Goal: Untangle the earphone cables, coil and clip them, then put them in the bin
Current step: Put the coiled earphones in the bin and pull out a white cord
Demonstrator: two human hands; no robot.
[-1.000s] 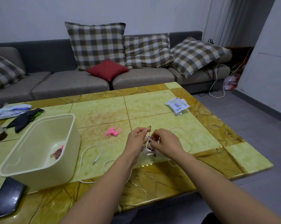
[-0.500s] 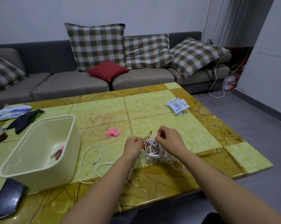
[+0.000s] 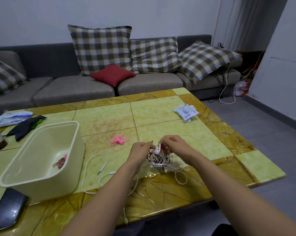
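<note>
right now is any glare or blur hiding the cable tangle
Head view: no glare on the tangle, only glints on the table and phone; left hand and right hand look slightly soft, so strands merge; wide-angle bending at the edges.

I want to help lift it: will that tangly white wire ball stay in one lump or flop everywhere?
Probably floppy: loose white cable loops lie limp across the table. The knotted clump between the left hand and right hand would likely lift as one lump, dragging those tails. Being thin wire, it seems light.
</note>
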